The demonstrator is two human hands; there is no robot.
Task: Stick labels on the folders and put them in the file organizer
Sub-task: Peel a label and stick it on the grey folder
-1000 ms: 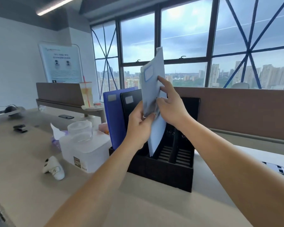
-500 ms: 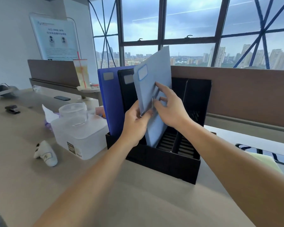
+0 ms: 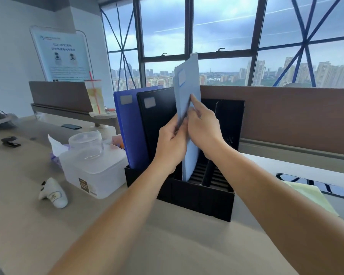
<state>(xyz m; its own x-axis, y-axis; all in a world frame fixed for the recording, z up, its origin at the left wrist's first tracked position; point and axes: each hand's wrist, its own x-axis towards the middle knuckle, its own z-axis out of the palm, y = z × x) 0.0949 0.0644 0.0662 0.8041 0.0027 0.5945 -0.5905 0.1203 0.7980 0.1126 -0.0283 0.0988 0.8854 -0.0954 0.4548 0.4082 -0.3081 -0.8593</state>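
A light blue folder (image 3: 188, 84) with a label near its top stands almost upright, its lower end inside the third slot of the black file organizer (image 3: 202, 197). My left hand (image 3: 172, 143) grips its near edge. My right hand (image 3: 203, 128) pinches it from the right, index finger stretched up its face. A dark blue folder (image 3: 127, 132) and a black folder (image 3: 157, 124), each labelled, stand in the two left slots. The slot at the right holds nothing.
A translucent lidded box (image 3: 93, 171) with a clear jar (image 3: 86, 143) on it stands left of the organizer. A white controller (image 3: 53, 193) lies on the desk. A yellow-green sheet (image 3: 312, 195) lies at the right. A drink cup (image 3: 94, 96) and a brown partition (image 3: 298, 120) are behind.
The light blue folder has turned more edge-on and stands straighter in the organizer slot. Both hands have shifted with it, and the view has tilted down slightly.
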